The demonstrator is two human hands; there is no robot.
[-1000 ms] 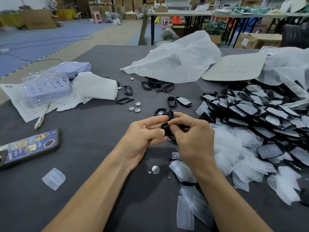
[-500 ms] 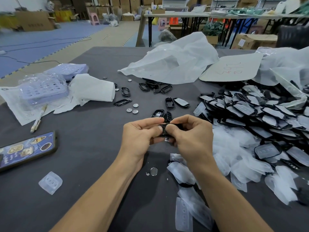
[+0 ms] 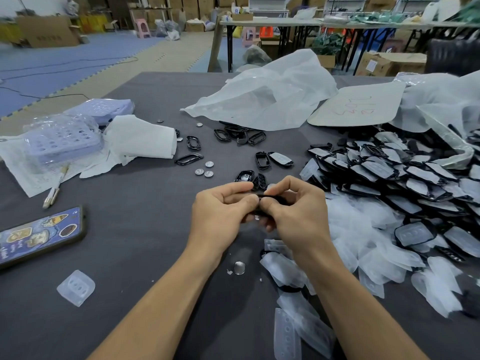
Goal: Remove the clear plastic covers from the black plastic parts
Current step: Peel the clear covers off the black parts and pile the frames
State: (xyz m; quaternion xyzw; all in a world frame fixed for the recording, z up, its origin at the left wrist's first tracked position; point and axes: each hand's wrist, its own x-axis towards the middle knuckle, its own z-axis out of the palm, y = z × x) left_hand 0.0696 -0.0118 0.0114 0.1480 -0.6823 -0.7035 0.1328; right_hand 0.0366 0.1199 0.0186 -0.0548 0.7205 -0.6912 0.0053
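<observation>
Above the middle of the grey table [image 3: 145,229], my left hand [image 3: 220,216] and my right hand [image 3: 298,216] meet thumb to thumb and both pinch one small black plastic part [image 3: 267,197]. Most of that part is hidden by my fingers, and I cannot tell whether a clear cover is on it. A big heap of black parts with clear covers [image 3: 405,178] lies to the right. Loose clear covers [image 3: 293,276] are piled just below my right wrist. Bare black frames [image 3: 235,135] lie further back.
A phone [image 3: 39,236] lies at the left edge, with a single clear cover [image 3: 76,287] near it. Purple trays in plastic [image 3: 62,141], white paper [image 3: 142,139], several coin cells [image 3: 205,170], a crumpled white bag [image 3: 270,97] and a cardboard sheet [image 3: 358,107] lie further back.
Both hands have lifted the black part slightly up and away from me. My thumbs have closed together on it. Nothing on the table has shifted.
</observation>
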